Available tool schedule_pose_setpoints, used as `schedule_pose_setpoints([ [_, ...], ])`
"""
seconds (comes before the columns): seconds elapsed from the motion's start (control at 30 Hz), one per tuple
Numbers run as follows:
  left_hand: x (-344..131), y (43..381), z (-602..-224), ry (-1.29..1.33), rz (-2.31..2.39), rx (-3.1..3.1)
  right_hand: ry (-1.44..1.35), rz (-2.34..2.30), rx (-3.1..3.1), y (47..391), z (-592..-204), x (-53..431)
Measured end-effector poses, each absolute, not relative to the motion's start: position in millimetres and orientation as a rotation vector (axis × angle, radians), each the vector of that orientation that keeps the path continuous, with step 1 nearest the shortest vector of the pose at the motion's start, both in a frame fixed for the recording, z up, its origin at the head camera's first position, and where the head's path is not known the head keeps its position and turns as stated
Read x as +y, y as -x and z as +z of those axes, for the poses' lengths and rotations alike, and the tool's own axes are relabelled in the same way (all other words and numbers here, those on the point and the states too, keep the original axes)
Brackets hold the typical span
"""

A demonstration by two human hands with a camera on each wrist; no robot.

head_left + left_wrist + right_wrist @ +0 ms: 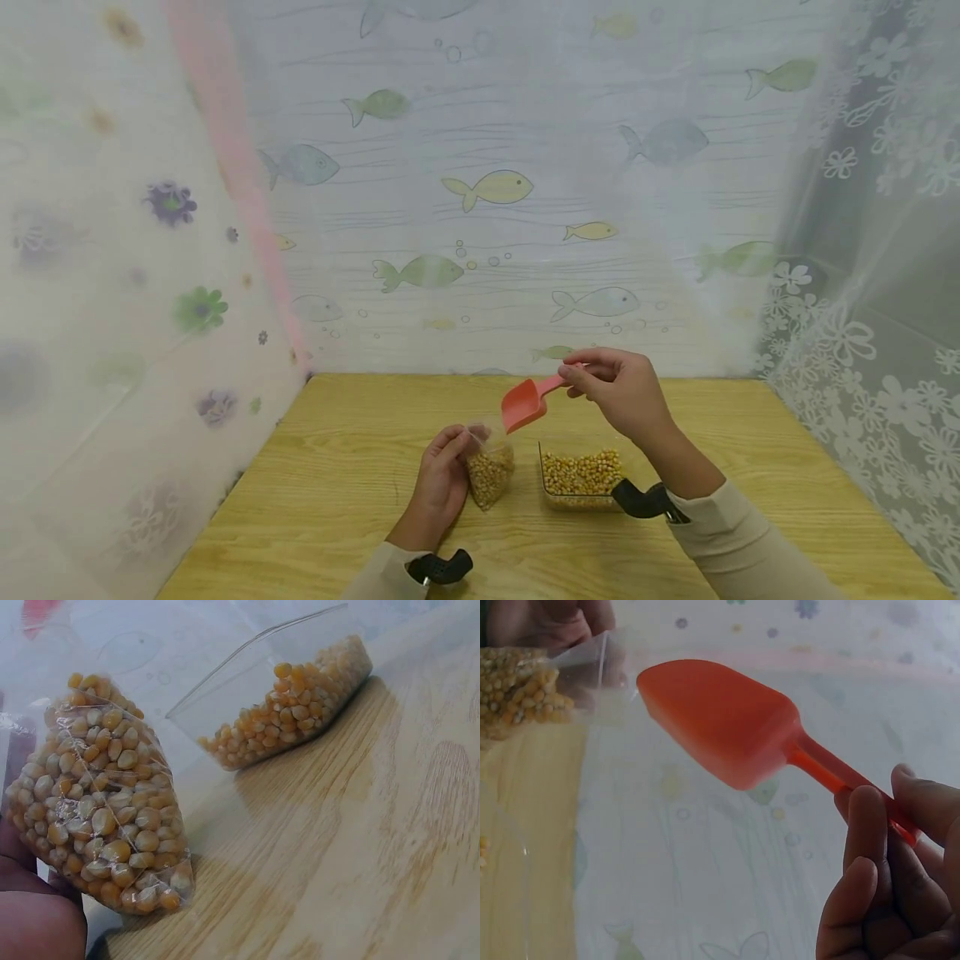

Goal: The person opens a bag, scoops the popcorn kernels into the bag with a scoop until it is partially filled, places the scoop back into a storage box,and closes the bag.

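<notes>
My left hand [442, 479] grips a clear plastic bag [491, 475] near its top. Corn kernels fill the lower part of the bag, seen large in the left wrist view [112, 802]. By its handle, my right hand [622, 392] pinches a red-orange scoop [523, 406], tilted with its tip down just above the bag's mouth. In the right wrist view the scoop [720, 724] shows its underside, so its inside is hidden there. To the right of the bag, a clear rectangular container [577, 502] holds more corn kernels [581, 472].
Everything stands over a wood-grain table [337, 467]. Behind it hangs a translucent curtain [450, 325] with printed fish; flowered sheets [150, 333] close off both sides. A black strap piece [645, 500] on my right wrist overlaps the container's right end.
</notes>
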State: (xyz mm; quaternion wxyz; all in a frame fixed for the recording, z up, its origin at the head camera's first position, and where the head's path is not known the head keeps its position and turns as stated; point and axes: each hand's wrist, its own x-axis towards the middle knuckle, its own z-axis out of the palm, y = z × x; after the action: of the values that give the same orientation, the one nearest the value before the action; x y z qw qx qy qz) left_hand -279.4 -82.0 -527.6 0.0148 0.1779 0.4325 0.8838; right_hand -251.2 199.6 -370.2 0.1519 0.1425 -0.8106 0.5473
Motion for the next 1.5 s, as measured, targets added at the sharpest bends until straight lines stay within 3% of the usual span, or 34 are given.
schedule_pose_setpoints([
  [1.03,-88,279,-527,-0.194,2.827,1.114,-0.047,1.966,-2.298,241,-449,265],
  [1.5,-85,278,-524,-0.258,2.813,1.167,-0.028,1.920,-2.456,250,-468,277],
])
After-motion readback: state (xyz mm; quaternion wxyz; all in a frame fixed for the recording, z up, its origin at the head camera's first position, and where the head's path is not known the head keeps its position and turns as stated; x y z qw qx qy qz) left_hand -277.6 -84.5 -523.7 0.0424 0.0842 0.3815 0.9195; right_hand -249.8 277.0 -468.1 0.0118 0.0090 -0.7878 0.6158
